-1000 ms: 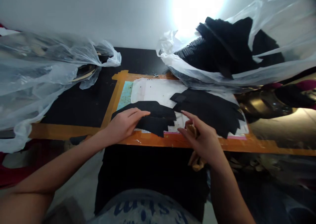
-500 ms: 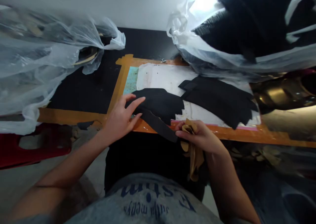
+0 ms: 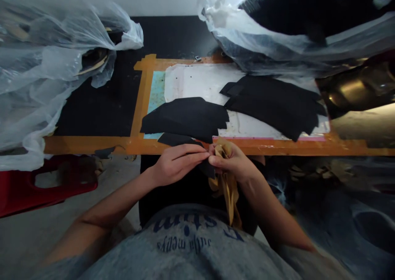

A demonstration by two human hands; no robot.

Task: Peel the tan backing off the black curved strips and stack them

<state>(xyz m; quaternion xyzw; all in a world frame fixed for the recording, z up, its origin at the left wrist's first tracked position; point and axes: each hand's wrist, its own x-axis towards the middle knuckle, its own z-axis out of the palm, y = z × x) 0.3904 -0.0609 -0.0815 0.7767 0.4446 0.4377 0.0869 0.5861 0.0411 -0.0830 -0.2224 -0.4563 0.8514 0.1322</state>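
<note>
We are bent over a dark tabletop (image 3: 101, 107) with an orange taped frame and a white sheet (image 3: 200, 82) inside it. Clear plastic bags bulk up on both far sides, the left bag (image 3: 40, 78) mostly pale, the right bag (image 3: 277, 37) holding dark fabric. Two stacks of black cut pieces lie on the sheet: the near stack (image 3: 188, 117) straight ahead of us, the right stack (image 3: 274, 105) beside it, the two just apart.

At the near edge, our left hand (image 3: 175, 169) and right hand (image 3: 236, 164) meet fingertip to fingertip. Between them we hold a black strip (image 3: 182, 141), its free end resting on the tabletop edge just under the near stack. Our right fingers are also closed round a bunch of tan strips (image 3: 226, 185) that hangs toward our lap.

We judge that we are peeling a backing off the black strip; the next move seems to call for a fine pinch at its edge.

The pinch itself is hidden by our fingers, so we cannot tell what the left fingers grip. The right bag's contents are cut off at the top.
</note>
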